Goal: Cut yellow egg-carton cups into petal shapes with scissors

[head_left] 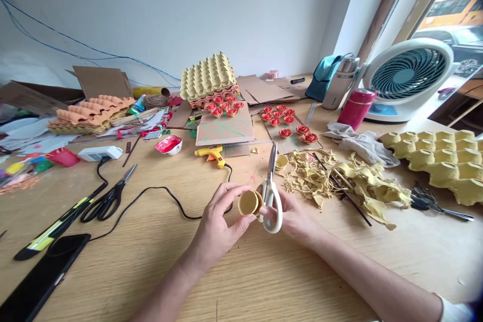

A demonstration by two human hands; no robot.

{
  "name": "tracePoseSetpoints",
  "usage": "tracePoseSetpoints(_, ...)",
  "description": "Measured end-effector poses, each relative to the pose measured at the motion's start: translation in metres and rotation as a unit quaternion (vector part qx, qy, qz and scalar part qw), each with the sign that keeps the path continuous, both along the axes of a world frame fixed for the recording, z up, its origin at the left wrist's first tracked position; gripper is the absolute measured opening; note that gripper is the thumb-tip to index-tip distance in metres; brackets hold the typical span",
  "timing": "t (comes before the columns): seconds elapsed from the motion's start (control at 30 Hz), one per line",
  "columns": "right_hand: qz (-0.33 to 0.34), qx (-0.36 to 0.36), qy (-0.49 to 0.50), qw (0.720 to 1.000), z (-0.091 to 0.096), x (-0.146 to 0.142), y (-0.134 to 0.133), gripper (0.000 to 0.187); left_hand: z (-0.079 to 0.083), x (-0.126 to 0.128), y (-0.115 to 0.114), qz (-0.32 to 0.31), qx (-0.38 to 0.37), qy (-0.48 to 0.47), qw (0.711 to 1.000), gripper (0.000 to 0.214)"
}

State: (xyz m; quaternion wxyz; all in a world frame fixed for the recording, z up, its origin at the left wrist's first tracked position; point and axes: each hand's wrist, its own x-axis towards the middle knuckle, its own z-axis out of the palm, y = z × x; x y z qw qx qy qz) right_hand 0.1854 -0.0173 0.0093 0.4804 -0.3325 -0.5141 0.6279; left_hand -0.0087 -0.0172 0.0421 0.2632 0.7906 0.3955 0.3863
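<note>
Between the fingers and thumb of my left hand [222,219] are small yellow egg-carton cups [248,203], with their round openings facing me. My right hand [292,214] is wrapped round white-handled scissors [272,196], whose blades point up and away from me. Its thumb reaches toward the cups' right edge; whether it presses on them I cannot tell. Just beyond the scissors another yellow cup [281,162] rests on the table. To its right lies a heap of torn yellow carton scraps [311,178].
A yellow glue gun [215,155] lies ahead, its black cord crossing the table. Black scissors [109,195], a utility knife [53,229] and a phone [45,276] are at left. Red paper-pulp roses [286,133] sit on cardboard. Egg trays [437,158], a tumbler [356,108] and a fan [409,78] stand right.
</note>
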Motion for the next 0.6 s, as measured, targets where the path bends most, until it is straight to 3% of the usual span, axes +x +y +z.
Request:
tracePoseSetpoints(0.3,0.001,-0.015,-0.006,1.000,-0.001,0.000,-0.003,0.044,-0.014,-0.002,0.002,-0.037,-0.081,-0.071,0.993,0.040)
tracePoseSetpoints(0.47,-0.006,-0.021,0.019,1.000,-0.005,-0.001,-0.004,0.044,-0.014,0.002,0.001,-0.041,-0.137,-0.087,0.986,0.041)
tracePoseSetpoints(0.6,-0.004,-0.029,0.028,0.999,-0.007,-0.001,-0.005,0.043,-0.008,0.005,0.000,-0.023,-0.098,-0.048,0.994,0.041)
